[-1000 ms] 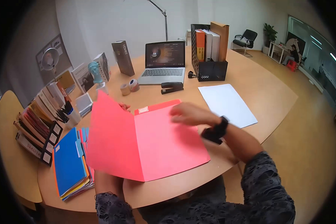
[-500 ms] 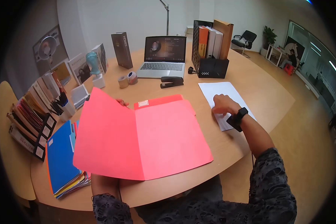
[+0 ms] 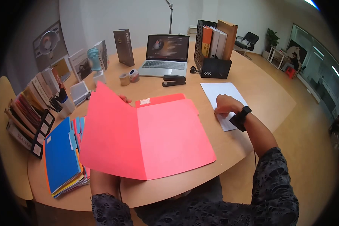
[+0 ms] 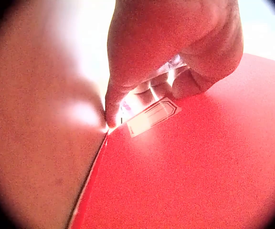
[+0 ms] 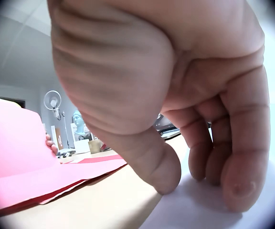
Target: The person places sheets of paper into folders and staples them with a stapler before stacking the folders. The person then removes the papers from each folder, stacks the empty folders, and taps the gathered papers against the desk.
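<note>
A pink-red file folder (image 3: 177, 139) lies spread at the table's front, its left cover raised at a slant. My left hand (image 4: 175, 43) grips that cover at its far edge; in the head view only some fingers (image 3: 125, 99) show past the cover. By the fingers in the left wrist view is a white label (image 4: 154, 117). To the folder's right lies a white sheet of paper, maybe a thin stack (image 3: 222, 90). My right hand (image 3: 228, 105) is over its left side, thumb at the paper's edge and bent fingertips on top, with a gap between thumb and fingers.
Blue and other coloured folders (image 3: 62, 154) are piled at the left, beside a file rack (image 3: 41, 132) and a pen cup (image 3: 66, 105). Behind the pink-red folder are a stapler (image 3: 174, 81), tape rolls (image 3: 129, 77), a laptop (image 3: 163, 68) and a black book holder (image 3: 216, 67).
My right hand has gone from above the folder's right page to the white paper, where it has stayed for the last half second. The raised cover has shifted slightly, still in my left hand.
</note>
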